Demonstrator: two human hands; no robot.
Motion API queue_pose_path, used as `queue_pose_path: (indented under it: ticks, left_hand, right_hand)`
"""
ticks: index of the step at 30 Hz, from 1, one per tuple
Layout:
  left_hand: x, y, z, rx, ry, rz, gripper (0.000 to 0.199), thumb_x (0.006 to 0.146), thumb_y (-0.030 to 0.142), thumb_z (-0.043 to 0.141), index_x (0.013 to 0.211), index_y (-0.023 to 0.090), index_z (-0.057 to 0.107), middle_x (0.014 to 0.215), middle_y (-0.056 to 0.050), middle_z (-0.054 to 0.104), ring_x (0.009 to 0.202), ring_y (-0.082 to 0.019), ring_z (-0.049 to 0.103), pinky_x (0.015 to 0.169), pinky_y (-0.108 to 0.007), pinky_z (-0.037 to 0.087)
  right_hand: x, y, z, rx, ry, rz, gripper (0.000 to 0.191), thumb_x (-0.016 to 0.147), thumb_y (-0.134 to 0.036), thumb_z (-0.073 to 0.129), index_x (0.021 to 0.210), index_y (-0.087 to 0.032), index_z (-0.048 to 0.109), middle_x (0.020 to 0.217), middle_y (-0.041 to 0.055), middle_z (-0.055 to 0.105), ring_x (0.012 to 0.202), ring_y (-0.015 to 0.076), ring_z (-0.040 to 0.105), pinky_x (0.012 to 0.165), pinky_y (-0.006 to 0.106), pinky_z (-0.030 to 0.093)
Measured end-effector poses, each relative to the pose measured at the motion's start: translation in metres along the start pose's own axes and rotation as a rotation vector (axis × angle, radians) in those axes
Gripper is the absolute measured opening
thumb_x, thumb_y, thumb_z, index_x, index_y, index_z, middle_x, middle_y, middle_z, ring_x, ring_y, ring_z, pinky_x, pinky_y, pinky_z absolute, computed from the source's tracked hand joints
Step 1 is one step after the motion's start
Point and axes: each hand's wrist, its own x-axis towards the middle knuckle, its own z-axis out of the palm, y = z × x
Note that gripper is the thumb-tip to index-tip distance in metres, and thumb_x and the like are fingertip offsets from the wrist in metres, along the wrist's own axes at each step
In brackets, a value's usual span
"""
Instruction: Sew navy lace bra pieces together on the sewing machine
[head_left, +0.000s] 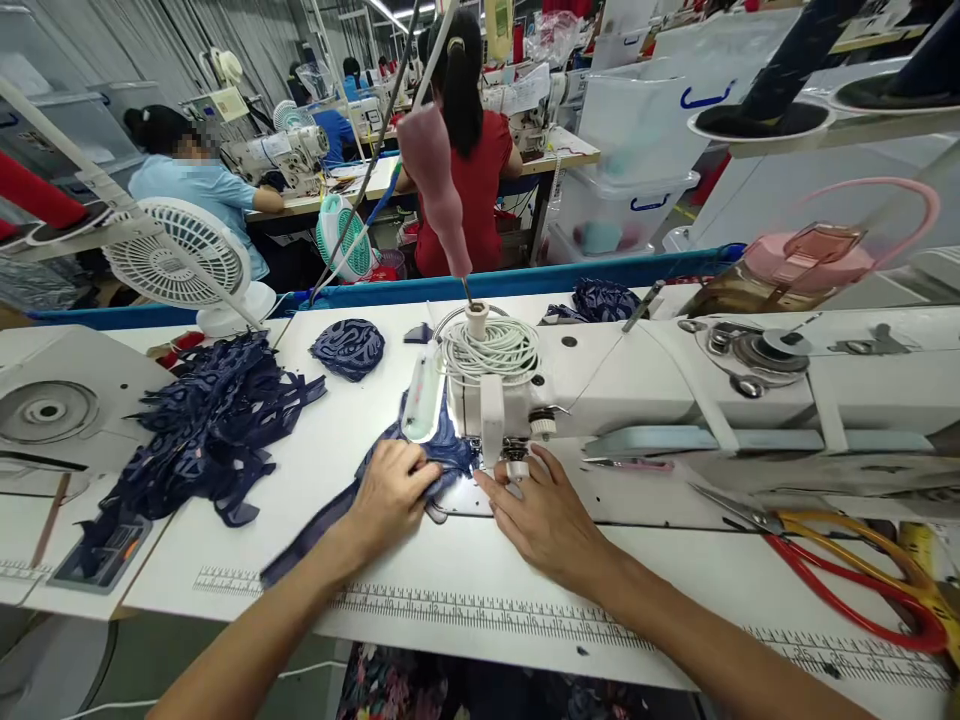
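A dark navy patterned fabric piece (315, 535) lies across the table and runs up to the needle area of the sewing machine (495, 410). My left hand (394, 488) is closed on this fabric, thumb and fingers pressed together just left of the presser foot. Beside the foot, on the right, is my right hand (551, 515). Its fingers are spread, with the index fingertip close to the fabric's edge; whether it touches cannot be made out. A coil of pale cord (491, 350) sits on the machine head, and a pink-handled screwdriver (439, 190) stands upright there.
Navy fabric strips (210, 420) are heaped at the left, near a rolled fabric bundle (349, 348) and a white fan (184, 250). Scissors (847, 560) lie at the right. A pink-lidded bottle (802, 265) stands behind the machine. Co-workers sit at machines beyond.
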Motion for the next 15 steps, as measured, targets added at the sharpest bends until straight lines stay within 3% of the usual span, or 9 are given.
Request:
queue_pose_path:
  ticks: [3,6,10,12,15]
  left_hand:
    - [0.007,0.004,-0.002,0.037,0.081,0.098,0.026,0.08,0.002,0.043,0.091,0.016,0.062,0.093,-0.009,0.063,0.09,-0.021,0.055,0.089,-0.04,0.043]
    - [0.009,0.015,0.005,0.092,0.079,0.052,0.028,0.078,0.0,0.042,0.092,0.015,0.061,0.078,-0.005,0.061,0.077,-0.019,0.053,0.095,-0.044,0.04]
    - [0.006,0.019,0.011,0.101,0.144,0.032,0.033,0.081,-0.002,0.039,0.1,0.015,0.06,0.078,-0.004,0.063,0.074,-0.017,0.053,0.095,-0.046,0.039]
    - [0.004,0.02,0.011,0.082,0.165,0.054,0.035,0.082,-0.003,0.038,0.103,0.015,0.06,0.081,-0.005,0.064,0.077,-0.017,0.054,0.09,-0.041,0.042]
    - [0.002,0.021,0.011,0.067,0.121,0.019,0.025,0.089,0.008,0.041,0.102,0.015,0.061,0.083,-0.007,0.064,0.074,-0.018,0.055,0.069,-0.032,0.043]
  right_hand:
    - [0.007,0.003,-0.005,-0.003,0.021,-0.015,0.027,0.095,-0.02,0.047,0.116,-0.02,0.065,0.095,0.0086,0.065,0.089,0.0222,0.057,0.102,0.048,0.034]
    - [0.015,0.007,-0.008,-0.048,0.057,-0.03,0.023,0.096,-0.016,0.046,0.102,-0.018,0.068,0.075,0.005,0.063,0.074,0.0178,0.057,0.085,0.036,0.043]
    - [0.024,0.009,0.0,-0.067,0.061,-0.042,0.031,0.09,-0.007,0.05,0.116,-0.016,0.062,0.073,0.002,0.065,0.06,0.0136,0.054,0.057,0.027,0.036]
    - [0.027,0.009,0.007,-0.026,0.097,-0.044,0.036,0.087,-0.005,0.053,0.119,-0.018,0.061,0.072,0.001,0.066,0.058,0.0124,0.053,0.053,0.025,0.033]
    - [0.031,0.011,0.017,0.033,0.15,-0.022,0.021,0.088,-0.011,0.055,0.103,-0.021,0.067,0.067,0.0006,0.065,0.057,0.0125,0.053,0.053,0.025,0.033]
